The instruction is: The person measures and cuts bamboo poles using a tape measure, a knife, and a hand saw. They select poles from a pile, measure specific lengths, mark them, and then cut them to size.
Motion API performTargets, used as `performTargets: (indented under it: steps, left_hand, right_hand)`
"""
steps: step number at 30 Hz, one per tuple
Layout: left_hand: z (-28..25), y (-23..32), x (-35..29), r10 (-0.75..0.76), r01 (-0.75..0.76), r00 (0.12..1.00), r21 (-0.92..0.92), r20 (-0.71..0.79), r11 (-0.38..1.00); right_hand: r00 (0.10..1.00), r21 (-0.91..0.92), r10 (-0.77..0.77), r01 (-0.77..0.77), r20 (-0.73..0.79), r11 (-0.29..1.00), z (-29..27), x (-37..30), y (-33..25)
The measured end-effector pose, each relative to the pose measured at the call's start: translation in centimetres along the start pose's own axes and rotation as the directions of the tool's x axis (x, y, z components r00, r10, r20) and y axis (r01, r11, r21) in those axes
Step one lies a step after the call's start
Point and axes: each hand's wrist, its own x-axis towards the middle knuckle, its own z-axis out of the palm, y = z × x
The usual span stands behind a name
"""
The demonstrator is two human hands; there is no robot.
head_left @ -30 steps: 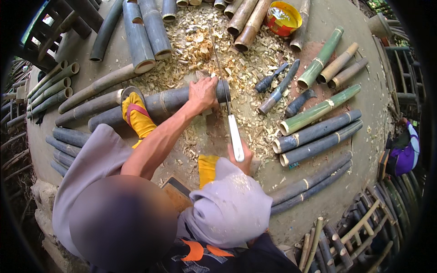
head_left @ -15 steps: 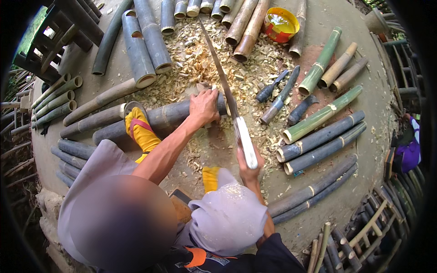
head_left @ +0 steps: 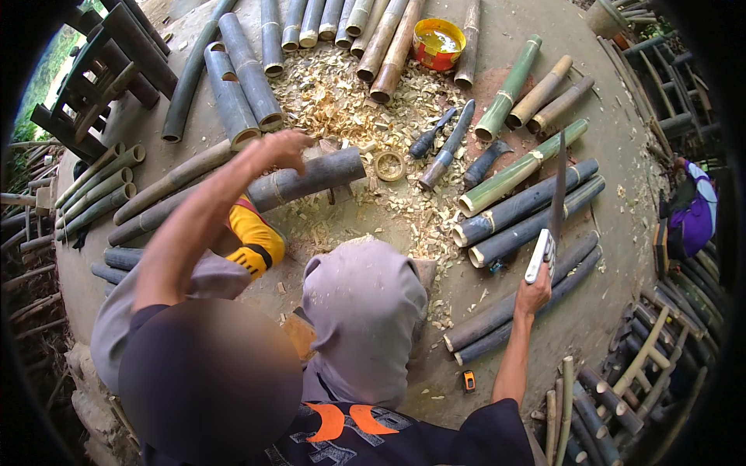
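Observation:
Off to the right, my right hand (head_left: 533,293) is wrapped round the white handle of a handsaw (head_left: 559,186), its long blade pointing up and away from me. My left hand (head_left: 281,151) hovers just over a thick dark bamboo pole (head_left: 315,179), fingers bent and apart with nothing seen in them. The pole lies at a slant in front of me, partly hidden by my left arm and leg. A short bamboo ring (head_left: 389,166) lies among the shavings just beyond the pole's right end. Beside the pole is my foot in a yellow covering (head_left: 256,242).
Wood shavings (head_left: 334,93) cover the ground ahead. A chisel-like tool (head_left: 433,133) and a dark blade-shaped tool (head_left: 486,165) lie near green bamboo (head_left: 522,167). A yellow-red tub (head_left: 439,44) stands farther off. An orange tape measure (head_left: 468,381) lies at lower right; a person in purple (head_left: 691,221) is beyond.
My right hand has swung the saw away to the right. My left hand has come off the pole and moved left. A cut ring now shows on the ground by the pole's end.

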Motion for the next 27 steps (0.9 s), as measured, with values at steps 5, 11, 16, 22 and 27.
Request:
performTargets:
  steps: [5,11,16,22,27]
  left_hand:
    - [-4.8,-2.9,-6.3,0.016,-0.031,0.998,0.289,0.054,0.957]
    - [2.8,-5.6,-12.2,0.075,-0.080,0.995,0.097,0.061,0.992]
    - [10.5,-6.4,-11.9,-0.034,0.020,0.971,-0.061,-0.235,0.998]
    - [14.8,-6.3,-7.6,-0.171,0.108,0.837,-0.150,-0.519,0.983]
    - [15.7,-6.2,-8.2,-0.236,0.155,0.742,-0.181,-0.628,0.971]
  right_hand:
    - [0.936,-0.180,-0.010,0.078,0.353,0.981,2.6,-0.6,-0.9]
    - [0.927,0.345,-0.220,0.108,0.304,0.932,5.0,1.1,-15.5]
    - [0.765,0.511,-0.589,0.408,0.260,0.756,14.1,4.1,-26.8]
    - [0.552,0.417,-0.701,0.565,0.451,0.712,17.4,7.2,-27.2]
    - [0.204,0.249,-0.438,0.585,0.875,0.771,10.2,13.1,-29.6]
